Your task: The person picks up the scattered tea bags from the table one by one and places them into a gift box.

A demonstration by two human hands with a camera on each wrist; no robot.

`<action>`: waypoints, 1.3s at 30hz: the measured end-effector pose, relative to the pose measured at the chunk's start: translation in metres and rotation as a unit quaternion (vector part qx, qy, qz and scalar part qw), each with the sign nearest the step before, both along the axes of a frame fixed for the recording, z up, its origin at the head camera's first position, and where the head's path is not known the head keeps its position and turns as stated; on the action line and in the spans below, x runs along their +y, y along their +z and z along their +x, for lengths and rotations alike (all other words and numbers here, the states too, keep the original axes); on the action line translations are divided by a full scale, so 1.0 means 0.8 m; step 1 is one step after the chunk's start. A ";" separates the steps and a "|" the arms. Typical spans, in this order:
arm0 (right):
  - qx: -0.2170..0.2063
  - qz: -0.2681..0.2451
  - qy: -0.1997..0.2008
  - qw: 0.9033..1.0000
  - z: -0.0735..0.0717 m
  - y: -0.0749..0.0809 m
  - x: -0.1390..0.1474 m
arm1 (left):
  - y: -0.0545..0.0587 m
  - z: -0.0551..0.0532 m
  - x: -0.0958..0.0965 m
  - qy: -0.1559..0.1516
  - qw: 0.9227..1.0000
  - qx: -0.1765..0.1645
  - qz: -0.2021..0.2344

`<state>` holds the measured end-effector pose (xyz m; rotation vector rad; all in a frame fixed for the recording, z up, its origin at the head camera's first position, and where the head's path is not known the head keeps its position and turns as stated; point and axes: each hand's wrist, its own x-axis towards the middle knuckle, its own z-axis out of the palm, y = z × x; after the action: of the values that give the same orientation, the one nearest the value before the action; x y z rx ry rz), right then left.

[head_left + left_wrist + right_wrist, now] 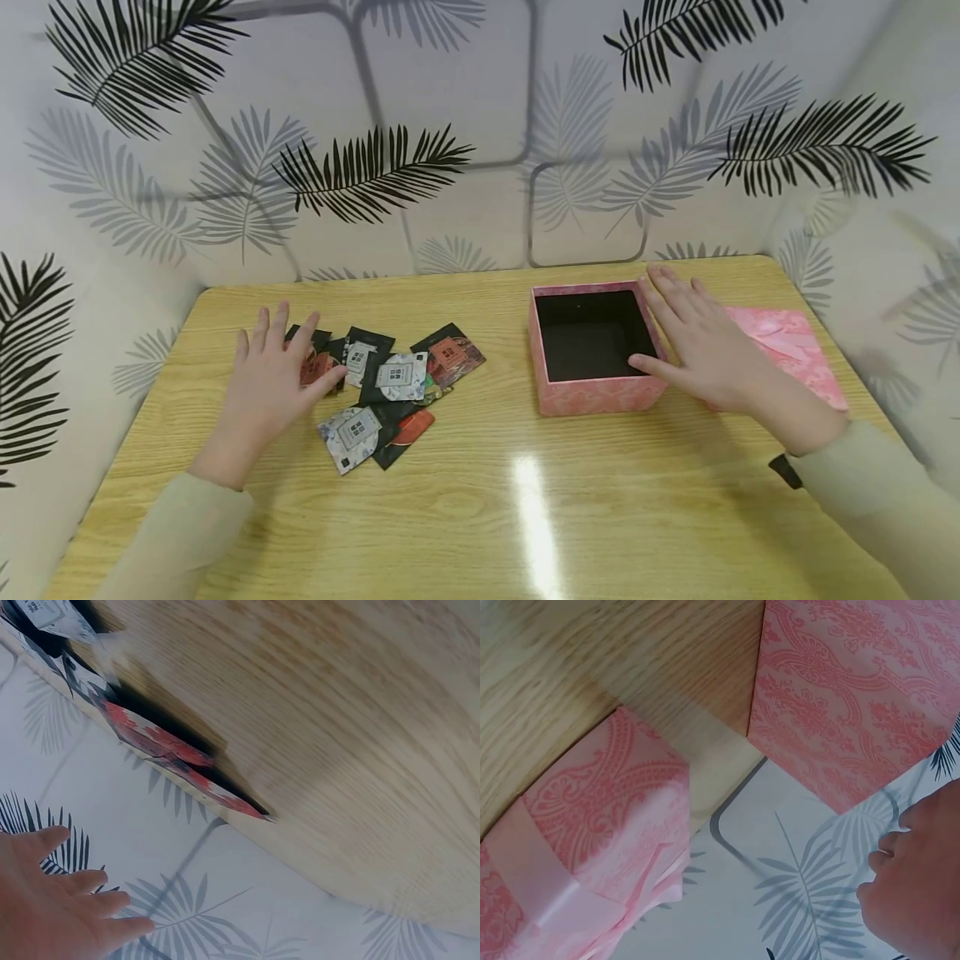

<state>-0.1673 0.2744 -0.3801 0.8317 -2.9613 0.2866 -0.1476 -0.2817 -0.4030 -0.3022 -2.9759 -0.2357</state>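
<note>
My left hand, fingers spread, hovers at the left edge of a loose pile of small flat sachets. They are black with white, grey or red labels, several overlapping; the hand partly hides the leftmost ones. Over the right rim of an open pink box is my right hand, fingers extended and thumb reaching across the front right corner. The box has a black inside, with nothing visible in it. In the right wrist view the box's patterned side stands close to that hand.
A pink lid with a ribbon bow lies right of the box, partly behind the right forearm. A small black object shows by the right sleeve. The wooden table meets a leaf-patterned wall covering at its back edge.
</note>
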 end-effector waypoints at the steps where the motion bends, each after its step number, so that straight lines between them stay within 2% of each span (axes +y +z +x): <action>1: -0.003 0.001 0.000 1.000 -0.001 0.000 -0.002 | -0.001 -0.001 -0.001 -0.001 1.000 0.001 0.000; 12: -0.035 -0.001 0.020 0.999 -0.013 0.000 -0.019 | -0.003 -0.009 -0.013 -0.009 1.000 0.009 0.014; 17: -0.048 0.002 0.026 0.999 -0.022 -0.001 -0.023 | -0.011 -0.018 -0.023 -0.013 1.000 0.018 0.014; 26: -0.057 0.009 0.031 0.998 -0.025 -0.013 -0.024 | -0.024 -0.031 -0.048 -0.003 0.998 0.031 0.062; 32: -0.050 0.014 0.019 0.998 -0.027 -0.019 -0.024 | -0.026 -0.030 -0.058 0.009 0.994 0.022 0.104; 35: -0.051 0.013 0.021 0.998 -0.027 -0.019 -0.025 | -0.027 -0.031 -0.062 0.006 0.993 0.017 0.121; 39: -0.051 0.010 0.026 0.998 -0.024 -0.016 -0.024 | -0.027 -0.036 -0.065 -0.004 0.990 -0.008 0.139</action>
<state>-0.1868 0.2551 -0.3931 0.9250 -3.0445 0.3113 -0.1760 -0.3334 -0.4245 -0.2791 -2.9064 -0.6488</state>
